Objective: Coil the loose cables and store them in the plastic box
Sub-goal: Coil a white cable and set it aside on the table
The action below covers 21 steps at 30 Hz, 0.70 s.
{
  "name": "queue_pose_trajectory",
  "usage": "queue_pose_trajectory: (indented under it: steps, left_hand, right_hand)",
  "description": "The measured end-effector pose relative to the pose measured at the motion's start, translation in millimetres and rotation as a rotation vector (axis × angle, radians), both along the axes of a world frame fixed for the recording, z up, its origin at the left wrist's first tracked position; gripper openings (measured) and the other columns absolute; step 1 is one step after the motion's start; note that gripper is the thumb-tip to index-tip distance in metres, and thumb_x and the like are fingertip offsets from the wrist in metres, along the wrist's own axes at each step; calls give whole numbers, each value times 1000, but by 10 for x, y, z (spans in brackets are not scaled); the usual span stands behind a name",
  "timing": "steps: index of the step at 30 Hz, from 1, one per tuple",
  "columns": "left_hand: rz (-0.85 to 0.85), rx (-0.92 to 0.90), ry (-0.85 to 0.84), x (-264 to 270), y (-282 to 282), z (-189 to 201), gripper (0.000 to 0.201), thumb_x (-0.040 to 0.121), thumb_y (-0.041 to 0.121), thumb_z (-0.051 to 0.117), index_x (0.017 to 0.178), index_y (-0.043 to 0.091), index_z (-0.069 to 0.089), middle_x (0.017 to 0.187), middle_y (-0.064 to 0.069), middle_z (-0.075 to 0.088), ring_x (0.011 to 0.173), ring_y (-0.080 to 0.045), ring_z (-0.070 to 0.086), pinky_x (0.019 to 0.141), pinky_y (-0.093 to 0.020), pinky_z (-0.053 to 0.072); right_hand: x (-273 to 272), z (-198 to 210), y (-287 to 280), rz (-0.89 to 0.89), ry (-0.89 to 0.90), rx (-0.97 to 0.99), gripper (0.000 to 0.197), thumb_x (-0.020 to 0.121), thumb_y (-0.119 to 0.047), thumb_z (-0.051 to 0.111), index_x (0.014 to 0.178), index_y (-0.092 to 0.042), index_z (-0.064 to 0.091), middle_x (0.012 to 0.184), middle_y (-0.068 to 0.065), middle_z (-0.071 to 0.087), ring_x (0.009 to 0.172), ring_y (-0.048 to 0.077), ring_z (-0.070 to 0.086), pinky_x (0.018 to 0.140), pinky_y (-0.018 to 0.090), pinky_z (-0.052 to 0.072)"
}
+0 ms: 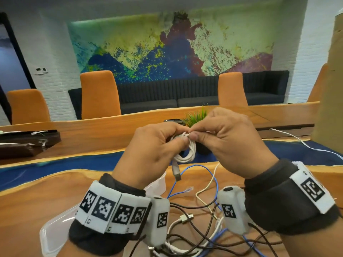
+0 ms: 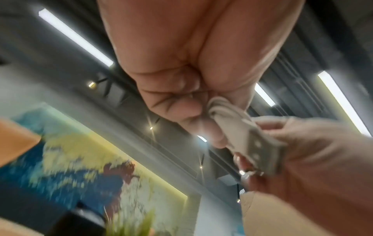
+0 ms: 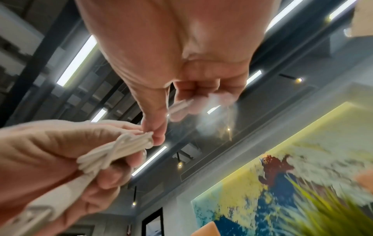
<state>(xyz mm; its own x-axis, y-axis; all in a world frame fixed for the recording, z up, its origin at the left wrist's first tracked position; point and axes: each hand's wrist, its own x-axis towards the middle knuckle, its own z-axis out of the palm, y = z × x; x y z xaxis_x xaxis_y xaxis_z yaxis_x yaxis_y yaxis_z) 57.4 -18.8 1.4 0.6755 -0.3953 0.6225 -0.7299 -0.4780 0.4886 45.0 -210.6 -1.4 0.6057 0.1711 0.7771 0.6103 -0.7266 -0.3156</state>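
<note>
Here, closest to me, a tangle of loose cables (image 1: 200, 238), black, white and blue, lies on the wooden surface (image 1: 37, 197) under my wrists, with the clear plastic box (image 1: 55, 230) beside it at the left, partly hidden by my left forearm. Just above that, I have both hands raised over the surface. My left hand (image 1: 148, 154) has its fingers and thumb curled tight round a small white cable coil (image 1: 186, 154), and the coil's USB plug (image 1: 176, 172) hangs below that grip. My right hand (image 1: 228, 143) pinches the coil's loose end between thumb and forefinger at the top of the loops, and the right wrist view shows another white length (image 3: 179, 106) passing between its curled fingers. Beyond my hands a small green plant (image 1: 196, 115) stands on the surface, and one more white cable (image 1: 304, 143) trails off at the right. Farther back are orange chairs (image 1: 100, 93), a dark sofa (image 1: 185, 93) and a colourful mural (image 1: 167, 47).
</note>
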Motion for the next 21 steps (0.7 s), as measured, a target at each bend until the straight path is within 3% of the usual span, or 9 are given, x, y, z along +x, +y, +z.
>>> queue_pose_trajectory:
  steps: [4, 8, 12, 15, 17, 19, 21]
  left_hand:
    - [-90, -222, 168, 71, -11, -47, 14, 96, 17, 60, 97, 13, 74, 79, 0, 74, 71, -11, 68, 66, -27, 54]
    - [-71, -425, 190, 110, -107, -114, 15, 97, 15, 58, 97, 12, 73, 78, -4, 72, 73, -12, 66, 68, -28, 51]
    - [-60, -383, -1, 58, -194, -122, 15, 98, 23, 58, 103, 21, 71, 89, 3, 75, 85, -13, 70, 73, -32, 58]
    - [-91, -387, 31, 38, -235, -122, 16, 97, 23, 60, 106, 22, 72, 94, 5, 76, 89, -14, 71, 78, -33, 58]
    - [-106, -357, 63, 38, -264, -123, 17, 95, 29, 61, 106, 25, 72, 95, 6, 76, 89, -12, 71, 77, -30, 56]
    - [-105, -292, 80, 24, -303, -125, 19, 89, 43, 59, 101, 36, 72, 91, 12, 75, 82, -3, 68, 70, -18, 53]
    - [-95, -215, 81, 14, -327, -130, 21, 84, 55, 56, 95, 44, 70, 89, 17, 73, 78, 0, 66, 65, -19, 52]
  right_hand:
    - [54, -49, 24, 170, 215, 241, 12, 89, -18, 69, 93, -25, 78, 83, -8, 74, 82, 8, 68, 77, 38, 56]
    - [10, -12, 90, 256, 390, 313, 19, 96, -17, 58, 97, -15, 77, 82, 7, 73, 72, 16, 66, 73, 41, 58]
    - [-116, 111, 132, 310, 473, 465, 18, 90, -18, 67, 91, -1, 75, 84, 29, 68, 64, 20, 56, 62, 38, 55]
    - [-150, 155, 74, 251, 508, 467, 16, 89, -10, 68, 91, 5, 72, 86, 34, 67, 61, 23, 56, 56, 32, 53]
    - [-173, 175, 6, 212, 540, 454, 15, 88, -8, 68, 91, 7, 72, 80, 31, 68, 61, 23, 56, 53, 29, 52]
    - [-212, 199, -90, 181, 573, 438, 14, 87, -6, 69, 91, 7, 71, 73, 22, 66, 60, 21, 56, 53, 29, 51]
    - [-254, 238, -233, 134, 600, 422, 12, 87, -4, 69, 91, 6, 71, 74, 20, 65, 62, 22, 56, 55, 30, 52]
